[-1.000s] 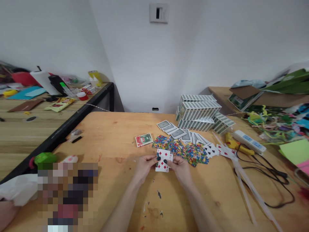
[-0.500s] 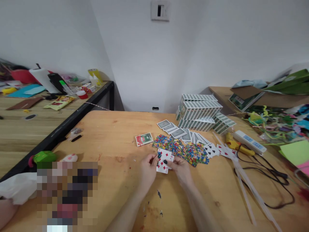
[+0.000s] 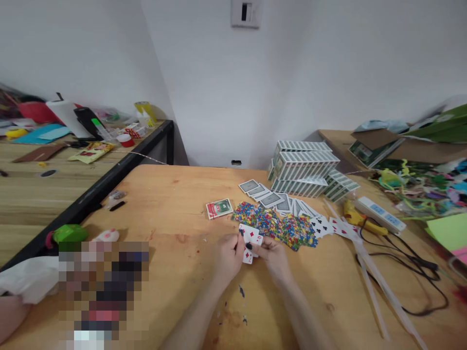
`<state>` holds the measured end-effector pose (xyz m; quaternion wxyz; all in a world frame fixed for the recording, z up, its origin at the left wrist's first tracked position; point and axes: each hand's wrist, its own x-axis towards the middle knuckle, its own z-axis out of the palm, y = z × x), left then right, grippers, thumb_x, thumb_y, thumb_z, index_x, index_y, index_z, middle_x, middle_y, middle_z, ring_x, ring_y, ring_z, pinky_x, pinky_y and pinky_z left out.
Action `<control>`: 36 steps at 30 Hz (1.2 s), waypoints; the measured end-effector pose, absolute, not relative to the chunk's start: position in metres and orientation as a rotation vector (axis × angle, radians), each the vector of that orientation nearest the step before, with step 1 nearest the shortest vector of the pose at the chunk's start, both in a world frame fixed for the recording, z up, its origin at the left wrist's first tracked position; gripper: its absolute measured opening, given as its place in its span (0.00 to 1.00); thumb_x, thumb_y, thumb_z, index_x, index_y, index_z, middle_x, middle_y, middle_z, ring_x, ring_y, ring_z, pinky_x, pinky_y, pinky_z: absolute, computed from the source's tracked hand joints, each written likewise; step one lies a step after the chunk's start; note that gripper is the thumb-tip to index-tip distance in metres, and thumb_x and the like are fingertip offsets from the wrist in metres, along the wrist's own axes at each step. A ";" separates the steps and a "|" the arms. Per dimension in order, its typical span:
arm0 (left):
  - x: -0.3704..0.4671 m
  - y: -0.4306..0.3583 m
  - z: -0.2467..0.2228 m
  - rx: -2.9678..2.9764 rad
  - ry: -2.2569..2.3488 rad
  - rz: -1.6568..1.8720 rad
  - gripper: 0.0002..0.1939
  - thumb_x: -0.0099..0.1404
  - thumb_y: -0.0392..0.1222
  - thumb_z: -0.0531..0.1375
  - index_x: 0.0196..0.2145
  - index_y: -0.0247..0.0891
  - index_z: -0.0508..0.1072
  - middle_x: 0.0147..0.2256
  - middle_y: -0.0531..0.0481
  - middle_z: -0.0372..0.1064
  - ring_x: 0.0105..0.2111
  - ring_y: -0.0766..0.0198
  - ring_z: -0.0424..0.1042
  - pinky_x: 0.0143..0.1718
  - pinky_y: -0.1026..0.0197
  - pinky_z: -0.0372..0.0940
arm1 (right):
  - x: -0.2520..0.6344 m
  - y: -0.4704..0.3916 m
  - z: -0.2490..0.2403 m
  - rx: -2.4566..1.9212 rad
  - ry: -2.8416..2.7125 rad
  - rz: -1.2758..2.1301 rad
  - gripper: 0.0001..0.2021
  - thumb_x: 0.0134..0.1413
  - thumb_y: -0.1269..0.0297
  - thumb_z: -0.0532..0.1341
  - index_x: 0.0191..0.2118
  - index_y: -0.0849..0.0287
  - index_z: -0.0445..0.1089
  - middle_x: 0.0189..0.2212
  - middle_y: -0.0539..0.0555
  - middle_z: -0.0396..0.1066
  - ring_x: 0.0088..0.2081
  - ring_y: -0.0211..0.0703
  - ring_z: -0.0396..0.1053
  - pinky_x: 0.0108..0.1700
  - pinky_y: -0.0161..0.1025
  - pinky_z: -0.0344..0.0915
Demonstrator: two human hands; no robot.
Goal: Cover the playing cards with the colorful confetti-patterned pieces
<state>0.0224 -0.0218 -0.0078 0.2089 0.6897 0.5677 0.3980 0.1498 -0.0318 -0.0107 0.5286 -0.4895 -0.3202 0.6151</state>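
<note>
Near the middle of the table, my left hand (image 3: 230, 255) and my right hand (image 3: 273, 255) both grip a few playing cards (image 3: 249, 234), held face up. A seven of diamonds lies in front, with a red-marked card partly showing behind its right side. My left fingers are closed on the left edge; my right thumb presses on the face from the right. Just beyond my hands lies a spread of colourful patterned cards (image 3: 277, 223). Grey-backed cards (image 3: 270, 200) are fanned out behind it. A card box (image 3: 219, 208) lies flat to the left.
Stacked card boxes (image 3: 305, 167) stand at the back right. On the right lie face-up cards (image 3: 321, 226), a yellow glue gun (image 3: 365, 221), a power strip (image 3: 380, 214), glue sticks (image 3: 375, 277) and a black cable. A green object (image 3: 70, 234) and a co-worker's arm (image 3: 12, 311) are at left.
My left hand has shifted slightly right over the cards, its fingers now covering more of the seven of diamonds. My right hand keeps its hold. The view has moved a little.
</note>
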 end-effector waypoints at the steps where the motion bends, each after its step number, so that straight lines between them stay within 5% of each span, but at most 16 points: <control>1: 0.021 -0.021 -0.007 1.915 1.564 1.112 0.19 0.62 0.38 0.46 0.13 0.37 0.53 0.15 0.55 0.51 0.18 0.70 0.53 0.21 0.65 0.47 | 0.149 -0.032 -0.011 -1.165 -0.765 1.477 0.13 0.24 0.61 0.71 0.22 0.62 0.73 0.19 0.52 0.74 0.19 0.39 0.67 0.25 0.35 0.63; 8: 0.020 -0.023 -0.008 1.762 1.499 1.136 0.09 0.61 0.42 0.48 0.28 0.38 0.62 0.24 0.53 0.62 0.25 0.67 0.63 0.27 0.66 0.56 | 0.147 -0.033 -0.008 -1.165 -0.780 1.416 0.13 0.26 0.61 0.70 0.24 0.60 0.73 0.22 0.53 0.75 0.22 0.42 0.69 0.28 0.38 0.65; 24: 0.015 -0.032 -0.005 1.793 1.652 1.190 0.21 0.62 0.45 0.45 0.13 0.39 0.55 0.13 0.53 0.56 0.16 0.68 0.56 0.21 0.63 0.50 | 0.141 -0.038 -0.007 -1.068 -0.858 1.567 0.10 0.30 0.64 0.70 0.25 0.61 0.72 0.22 0.52 0.74 0.22 0.40 0.69 0.27 0.36 0.65; 36: 0.018 -0.018 -0.009 1.421 1.369 0.945 0.25 0.58 0.59 0.47 0.15 0.36 0.57 0.14 0.55 0.53 0.16 0.71 0.52 0.17 0.68 0.47 | 0.149 -0.035 -0.004 -1.098 -0.957 1.414 0.16 0.40 0.62 0.65 0.38 0.58 0.69 0.28 0.51 0.73 0.27 0.39 0.68 0.29 0.34 0.63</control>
